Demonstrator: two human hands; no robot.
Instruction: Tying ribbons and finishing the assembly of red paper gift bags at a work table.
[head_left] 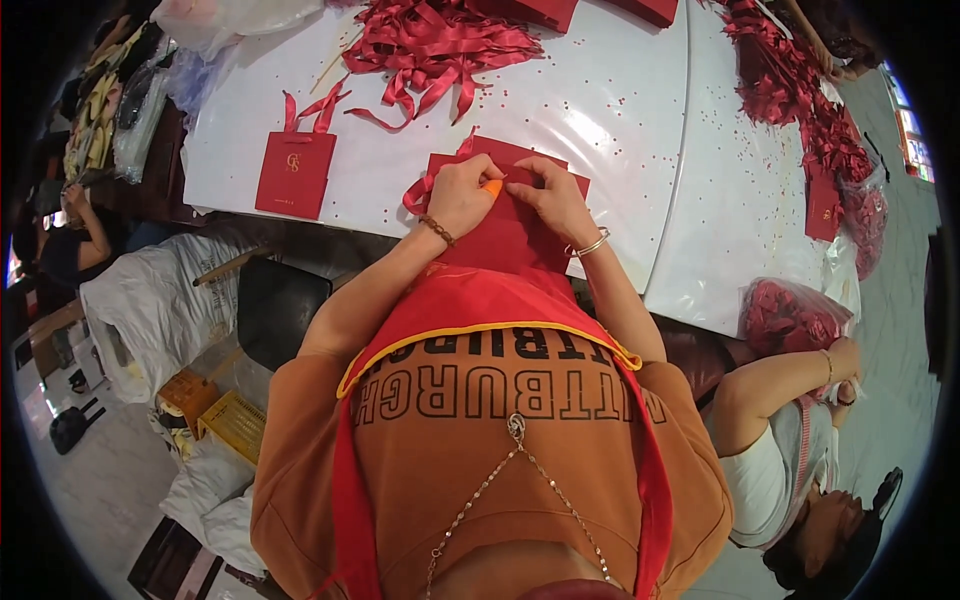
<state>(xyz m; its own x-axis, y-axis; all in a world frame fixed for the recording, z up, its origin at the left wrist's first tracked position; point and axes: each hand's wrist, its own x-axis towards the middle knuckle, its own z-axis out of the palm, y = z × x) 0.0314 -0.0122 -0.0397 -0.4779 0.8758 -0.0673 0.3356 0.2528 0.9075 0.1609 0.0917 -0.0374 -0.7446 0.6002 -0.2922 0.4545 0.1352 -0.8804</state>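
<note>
White, glossy-covered table [610, 200] w/ tiny red dots scattered on it; tangled heap of shiny dark-red ribbon [430, 50] at far side. Flat red paper bag w/ ribbon handles [296, 175] lies L of the work. Dark-red flat paper piece [515, 235] is at near table edge, under both hands, red ribbon loop [416, 194] by its L side. L hand [464, 200]: fingers curled in, sth orange [492, 188] at thumb. R hand [550, 203]: fingers bent, tips close tog. Can't tell what either pinches. Co-worker in white sleeve [752, 485] sits R.
</note>
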